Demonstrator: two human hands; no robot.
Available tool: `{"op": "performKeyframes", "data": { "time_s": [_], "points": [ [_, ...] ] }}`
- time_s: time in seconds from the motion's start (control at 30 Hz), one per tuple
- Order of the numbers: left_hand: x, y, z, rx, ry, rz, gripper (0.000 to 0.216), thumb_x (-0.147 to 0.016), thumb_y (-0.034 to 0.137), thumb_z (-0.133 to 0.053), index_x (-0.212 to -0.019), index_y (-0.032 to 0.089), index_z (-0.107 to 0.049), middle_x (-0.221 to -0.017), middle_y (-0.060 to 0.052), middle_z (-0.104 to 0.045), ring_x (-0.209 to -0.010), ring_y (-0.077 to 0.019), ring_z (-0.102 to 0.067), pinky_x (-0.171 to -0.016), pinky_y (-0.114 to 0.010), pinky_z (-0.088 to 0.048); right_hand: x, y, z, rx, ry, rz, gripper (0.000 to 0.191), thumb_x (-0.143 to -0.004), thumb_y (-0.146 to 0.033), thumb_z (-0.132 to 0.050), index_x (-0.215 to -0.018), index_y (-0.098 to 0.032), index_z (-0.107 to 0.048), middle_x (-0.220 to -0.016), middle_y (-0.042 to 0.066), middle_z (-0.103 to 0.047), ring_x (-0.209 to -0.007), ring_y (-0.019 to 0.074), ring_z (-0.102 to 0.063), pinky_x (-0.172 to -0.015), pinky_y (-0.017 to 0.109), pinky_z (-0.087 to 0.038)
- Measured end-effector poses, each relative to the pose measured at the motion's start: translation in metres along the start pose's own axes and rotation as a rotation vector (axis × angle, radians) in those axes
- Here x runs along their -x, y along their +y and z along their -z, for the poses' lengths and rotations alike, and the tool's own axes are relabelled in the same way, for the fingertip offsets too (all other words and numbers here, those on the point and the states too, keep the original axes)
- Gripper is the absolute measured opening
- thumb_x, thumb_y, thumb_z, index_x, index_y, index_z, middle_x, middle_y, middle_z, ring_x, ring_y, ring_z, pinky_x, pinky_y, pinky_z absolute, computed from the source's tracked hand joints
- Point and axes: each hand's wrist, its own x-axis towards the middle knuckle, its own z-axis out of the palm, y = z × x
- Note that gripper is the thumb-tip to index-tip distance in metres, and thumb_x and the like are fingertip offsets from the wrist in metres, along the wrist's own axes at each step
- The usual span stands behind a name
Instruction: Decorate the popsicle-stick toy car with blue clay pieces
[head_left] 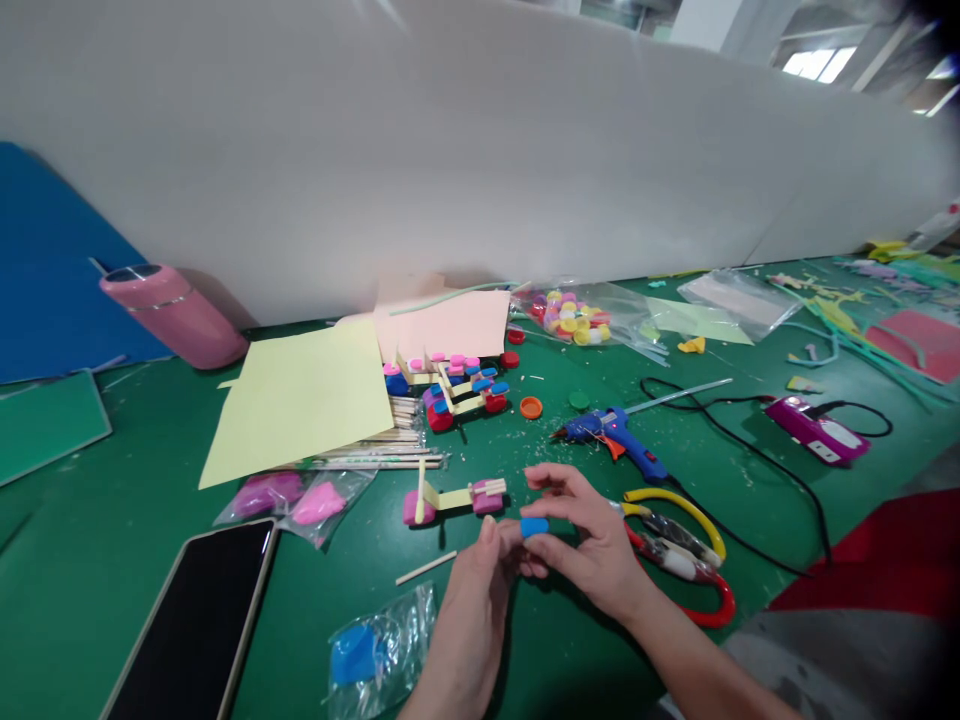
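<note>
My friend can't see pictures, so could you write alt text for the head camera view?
A person's left hand and right hand meet at a small blue piece over a green table. Just beyond them sits a purple and cream model; a blue glue gun lies to the right, a dark-screened phone to the left.

The blue piece looks smooth and matt, the loose stick like bare wood. The bag is clear, crinkled, glossy plastic; the phone screen is shiny. The glue gun looks plastic, the yellow sheet matt paper, the table smooth.
</note>
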Motion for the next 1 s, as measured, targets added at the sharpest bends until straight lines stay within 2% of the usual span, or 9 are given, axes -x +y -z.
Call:
{"op": "performKeyframes", "data": {
  "time_s": [0.23,0.57,0.77,1.0],
  "points": [
    [-0.0017,0.0015,0.0007,0.198,0.077,0.069,0.032,-0.08,0.038,-0.047,-0.072,0.016,-0.068,-0.067,-0.003,-0.066,-0.071,-0.0161,-0.056,-0.068,-0.027,-0.04,0.0003,0.0017,0.0001,0.049,-0.039,0.02,0.03,-0.071,-0.025,-0.065,-0.101,-0.029,-0.062,-0.115,0.005,-0.048,-0.104,0.0218,-0.049,-0.087,0.037,-0.042],
    [0.0,0.0004,-0.0006,0.033,0.015,0.015,0.037,-0.084,0.037,-0.04,-0.081,0.015,-0.069,-0.082,-0.006,-0.068,-0.083,-0.0191,-0.053,-0.072,-0.028,-0.037,0.001,0.0021,0.0014,0.131,-0.058,0.071,0.025,-0.071,-0.02,-0.065,-0.095,-0.028,-0.065,-0.116,0.004,-0.047,-0.105,0.0212,-0.048,-0.087,0.035,-0.041],
    [0.0008,0.0021,-0.0021,0.029,0.038,0.026,0.036,-0.081,0.038,-0.043,-0.075,0.015,-0.07,-0.08,-0.007,-0.067,-0.083,-0.0205,-0.053,-0.07,-0.029,-0.037,0.0009,0.0029,0.0038,0.137,-0.073,0.068,0.023,-0.072,-0.021,-0.064,-0.094,-0.027,-0.065,-0.116,0.005,-0.047,-0.105,0.0211,-0.049,-0.087,0.035,-0.041],
    [-0.0018,-0.0001,-0.0024,-0.07,0.052,-0.025,0.035,-0.081,0.04,-0.042,-0.078,0.018,-0.07,-0.077,-0.005,-0.067,-0.082,-0.0209,-0.052,-0.071,-0.03,-0.037,0.0005,0.0034,0.0034,0.125,-0.066,0.06,0.039,-0.069,-0.026,-0.067,-0.107,-0.027,-0.059,-0.116,0.007,-0.047,-0.103,0.0209,-0.049,-0.087,0.035,-0.043]
  ]
}}
